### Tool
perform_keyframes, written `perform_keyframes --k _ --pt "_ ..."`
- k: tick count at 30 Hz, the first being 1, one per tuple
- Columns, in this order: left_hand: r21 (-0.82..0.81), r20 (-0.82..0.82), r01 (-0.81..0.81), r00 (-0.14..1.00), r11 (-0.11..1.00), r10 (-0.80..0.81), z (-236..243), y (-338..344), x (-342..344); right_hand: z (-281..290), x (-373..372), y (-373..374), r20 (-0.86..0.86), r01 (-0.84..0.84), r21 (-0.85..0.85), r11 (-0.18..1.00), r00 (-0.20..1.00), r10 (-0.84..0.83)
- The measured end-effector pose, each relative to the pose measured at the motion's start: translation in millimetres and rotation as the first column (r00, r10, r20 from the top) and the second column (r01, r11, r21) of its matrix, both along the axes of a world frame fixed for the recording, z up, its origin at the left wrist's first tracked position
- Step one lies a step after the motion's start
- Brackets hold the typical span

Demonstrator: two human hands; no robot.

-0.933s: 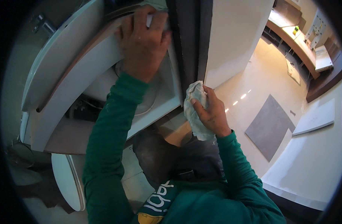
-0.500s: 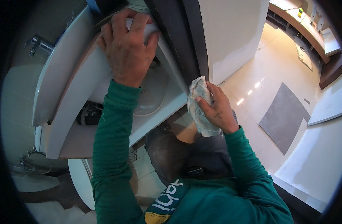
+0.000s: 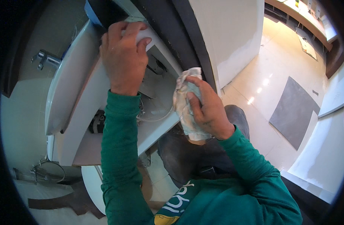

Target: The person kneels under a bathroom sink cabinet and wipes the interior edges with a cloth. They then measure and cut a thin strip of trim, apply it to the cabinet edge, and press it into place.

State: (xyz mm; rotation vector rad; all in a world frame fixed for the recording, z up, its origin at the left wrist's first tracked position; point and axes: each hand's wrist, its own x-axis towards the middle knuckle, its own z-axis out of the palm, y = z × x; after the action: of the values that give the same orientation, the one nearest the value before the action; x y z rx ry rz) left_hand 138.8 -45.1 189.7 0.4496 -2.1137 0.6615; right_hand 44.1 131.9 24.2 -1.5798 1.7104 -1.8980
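Observation:
My left hand is closed over the upper end of a white vanity cabinet, its fingers curled round the edge close to a dark door frame. In my right hand is a crumpled, stained whitish rag, pinched between thumb and fingers. The rag hangs in front of the cabinet's near right edge, close to the frame; whether it touches either I cannot tell. Inside the open cabinet lie a pale hose and a dark object partly hidden behind my left forearm.
A white washbasin with a chrome tap rests on the cabinet at left. The dark door frame and a white door stand to the right. Beyond, a grey sheet lies on the tiled floor, beside a white panel.
My right hand has moved left and slightly up with the rag, from beside the door frame toward the cabinet edge. My left hand keeps its hold on the cabinet. The view has shifted somewhat.

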Motion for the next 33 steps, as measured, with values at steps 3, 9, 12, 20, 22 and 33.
perform_keyframes --k 3,9,12,20,22,33 --pt "-0.076 0.062 -0.104 0.992 0.992 0.109 11.5 1.9 10.3 14.0 11.0 -17.2 -0.071 -0.022 -0.140 0.990 0.997 0.013" --pt "0.038 0.066 -0.103 0.993 0.994 0.101 20.3 -3.2 25.8 58.7 36.8 -67.6 -0.018 0.075 -0.158 0.985 0.997 -0.079" --pt "0.000 0.059 -0.061 0.996 0.998 0.061 19.5 -9.0 21.4 64.8 40.2 -96.6 0.005 0.204 -0.124 0.971 0.979 -0.205" --pt "-0.028 0.061 -0.046 0.997 0.999 0.048 16.7 -9.7 21.8 60.0 48.5 -104.7 -0.025 0.332 0.000 0.943 0.943 -0.332" --pt "-0.032 0.054 -0.034 0.998 0.999 0.036 16.3 -12.0 22.7 53.5 49.4 -102.3 -0.068 0.336 0.060 0.940 0.941 -0.332" --pt "-0.120 0.064 -0.051 0.996 0.991 0.059 11.4 -13.3 20.3 -72.8 65.3 -98.0 0.067 0.303 0.261 0.916 0.941 -0.331"
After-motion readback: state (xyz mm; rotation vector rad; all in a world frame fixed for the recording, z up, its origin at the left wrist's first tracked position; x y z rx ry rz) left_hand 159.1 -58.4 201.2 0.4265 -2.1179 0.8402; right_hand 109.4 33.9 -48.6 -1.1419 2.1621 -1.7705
